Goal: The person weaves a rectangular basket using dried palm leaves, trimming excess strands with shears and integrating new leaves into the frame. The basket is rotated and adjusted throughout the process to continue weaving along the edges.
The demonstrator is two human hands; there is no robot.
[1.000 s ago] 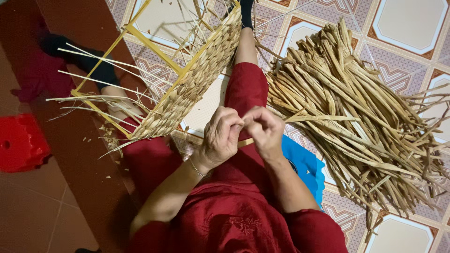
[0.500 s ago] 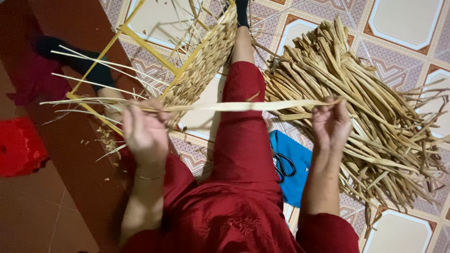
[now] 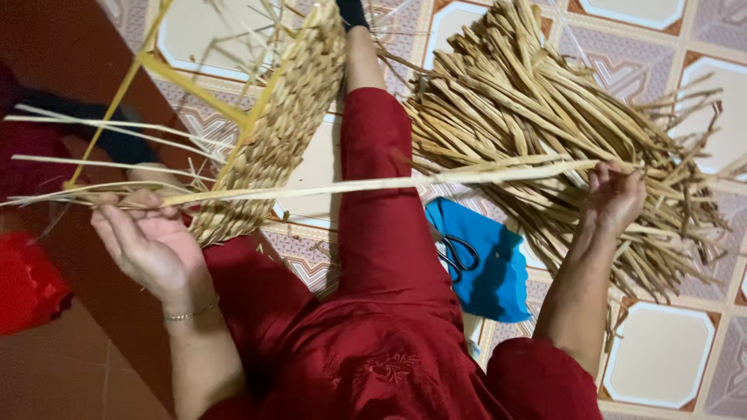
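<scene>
Across your lap, a long pale straw strip (image 3: 373,183) stretches taut between both hands. Your left hand (image 3: 148,241) lies half open, fingers curled on the strip's end beside the half-woven basket (image 3: 276,132). Your right hand (image 3: 615,194) pinches the other end over the straw pile (image 3: 545,101); scissors (image 3: 459,255) rest on a blue cloth (image 3: 490,272).

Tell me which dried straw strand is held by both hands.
The long pale strand, stretched between left hand and right hand; others lie piled.
</scene>
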